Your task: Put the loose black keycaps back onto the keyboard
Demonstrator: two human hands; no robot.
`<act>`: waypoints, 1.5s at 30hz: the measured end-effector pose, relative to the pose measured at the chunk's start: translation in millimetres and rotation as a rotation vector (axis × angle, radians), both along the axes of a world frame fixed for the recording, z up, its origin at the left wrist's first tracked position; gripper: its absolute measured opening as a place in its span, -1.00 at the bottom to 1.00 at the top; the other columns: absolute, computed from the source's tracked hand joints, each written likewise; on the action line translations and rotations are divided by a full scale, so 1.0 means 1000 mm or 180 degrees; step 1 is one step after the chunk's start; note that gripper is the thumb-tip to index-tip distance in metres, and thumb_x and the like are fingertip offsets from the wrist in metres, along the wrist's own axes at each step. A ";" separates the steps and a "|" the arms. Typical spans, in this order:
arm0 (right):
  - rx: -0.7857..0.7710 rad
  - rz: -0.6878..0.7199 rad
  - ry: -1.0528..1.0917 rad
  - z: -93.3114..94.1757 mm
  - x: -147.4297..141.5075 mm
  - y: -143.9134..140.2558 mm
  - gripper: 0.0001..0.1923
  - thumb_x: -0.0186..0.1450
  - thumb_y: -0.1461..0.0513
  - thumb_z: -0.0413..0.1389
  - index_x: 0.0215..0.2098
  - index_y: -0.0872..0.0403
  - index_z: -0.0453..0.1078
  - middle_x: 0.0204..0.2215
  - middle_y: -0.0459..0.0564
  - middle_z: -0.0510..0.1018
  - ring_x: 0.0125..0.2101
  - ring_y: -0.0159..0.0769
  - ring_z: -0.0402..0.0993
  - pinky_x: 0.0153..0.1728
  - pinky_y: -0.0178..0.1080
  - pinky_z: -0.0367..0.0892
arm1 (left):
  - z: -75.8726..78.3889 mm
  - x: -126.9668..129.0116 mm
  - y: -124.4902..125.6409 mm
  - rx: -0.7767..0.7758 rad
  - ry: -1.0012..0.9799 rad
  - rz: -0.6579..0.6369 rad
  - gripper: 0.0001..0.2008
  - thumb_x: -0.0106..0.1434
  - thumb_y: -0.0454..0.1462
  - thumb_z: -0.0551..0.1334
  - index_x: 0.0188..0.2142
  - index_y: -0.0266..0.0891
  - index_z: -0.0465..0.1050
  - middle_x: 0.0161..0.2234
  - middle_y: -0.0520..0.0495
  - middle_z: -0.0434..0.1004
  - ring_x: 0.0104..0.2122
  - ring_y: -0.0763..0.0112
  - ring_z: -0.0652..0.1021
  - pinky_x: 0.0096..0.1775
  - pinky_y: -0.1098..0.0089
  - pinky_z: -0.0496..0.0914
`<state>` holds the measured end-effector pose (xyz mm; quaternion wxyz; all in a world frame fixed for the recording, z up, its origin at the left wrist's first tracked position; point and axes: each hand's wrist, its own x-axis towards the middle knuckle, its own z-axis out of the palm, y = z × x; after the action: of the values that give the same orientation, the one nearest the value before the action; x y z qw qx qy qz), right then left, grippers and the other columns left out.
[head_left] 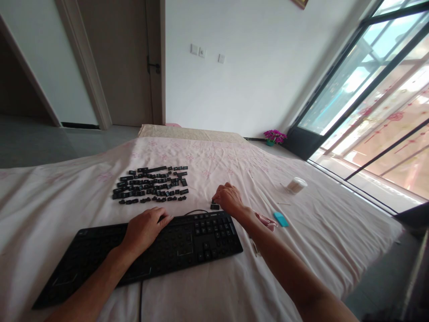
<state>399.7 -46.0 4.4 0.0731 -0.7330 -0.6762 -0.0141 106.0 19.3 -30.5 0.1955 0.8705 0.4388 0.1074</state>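
Black keycap lies just beside the half-curled right hand, whose hold I cannot tell.

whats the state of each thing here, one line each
Keyboard: main keycaps off, number pad keycaps on
Loose keycaps: laid out in rows
Left hand: resting on keyboard
Right hand: at a separate keycap
Floral sheet: spread, wrinkled
Clear tub: lid unclear
Purple flowers: potted
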 end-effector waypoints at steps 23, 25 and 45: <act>0.0506 0.0352 0.0368 0.023 -0.022 -0.052 -0.83 0.31 0.15 0.13 -0.21 -0.07 0.56 -0.24 -0.09 0.57 -0.21 -0.27 0.32 -0.16 -0.24 0.17 | 0.004 -0.001 -0.001 0.0066 0.0110 -0.0034 -0.69 0.30 -0.03 0.04 -0.30 -0.10 0.46 -0.21 0.04 0.55 -0.17 0.33 0.50 -0.25 0.43 0.25; 0.0574 0.0447 0.0564 0.022 -0.030 -0.078 -0.84 0.30 0.14 0.14 -0.22 -0.08 0.56 -0.26 -0.11 0.57 -0.22 -0.29 0.33 -0.17 -0.25 0.21 | 0.004 -0.001 -0.002 0.0067 0.0105 -0.0028 -0.70 0.30 -0.04 0.04 -0.29 -0.10 0.46 -0.20 0.04 0.55 -0.18 0.33 0.50 -0.27 0.44 0.25; 0.0406 0.0399 -0.0030 -0.007 -0.058 -0.133 -0.84 0.32 0.16 0.12 -0.19 -0.13 0.55 -0.37 -0.09 0.52 -0.29 -0.31 0.30 -0.25 -0.24 0.18 | 0.005 0.000 -0.003 0.0088 0.0118 0.0046 -0.71 0.29 -0.04 0.07 -0.28 -0.09 0.48 -0.23 0.05 0.56 -0.20 0.35 0.51 -0.30 0.44 0.24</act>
<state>341.4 -178.8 -2.8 0.1172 -0.6830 -0.7188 -0.0560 106.1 16.3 -25.1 0.1746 0.8717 0.4471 0.0987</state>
